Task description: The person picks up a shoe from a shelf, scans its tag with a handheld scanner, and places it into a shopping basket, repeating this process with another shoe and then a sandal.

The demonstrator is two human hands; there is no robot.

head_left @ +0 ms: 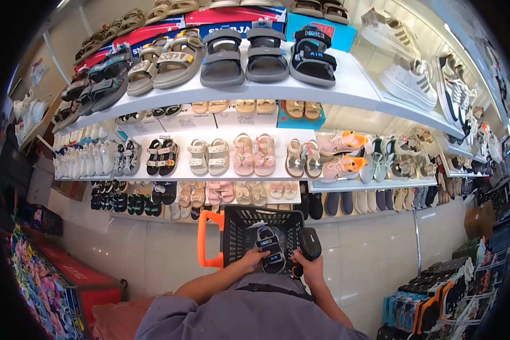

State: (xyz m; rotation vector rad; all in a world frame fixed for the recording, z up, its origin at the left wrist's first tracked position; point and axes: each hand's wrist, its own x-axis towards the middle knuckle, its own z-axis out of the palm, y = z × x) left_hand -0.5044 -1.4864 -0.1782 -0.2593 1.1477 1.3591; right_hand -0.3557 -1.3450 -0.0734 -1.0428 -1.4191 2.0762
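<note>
My left hand [255, 259] is closed on a black strap sandal [272, 249] with white and blue lettering reading "AIR". This sandal is over the black shopping basket [232, 232], upper side toward me. In my right hand [310, 267] is a second dark sandal [310, 243], held upright at the basket's right side with what looks like its sole showing. The basket has slatted walls, and its orange handle [203, 241] sticks out on the left. Part of the basket's near side is hidden behind my hands and body.
Ahead, a white top shelf [357, 79] holds grey sandals [221, 59] and a black sandal [313, 56]. Lower shelves carry pink sandals [254, 156] and sneakers [343, 153]. A red display stand [90, 283] is at left, stacked boxed goods [413, 309] at right.
</note>
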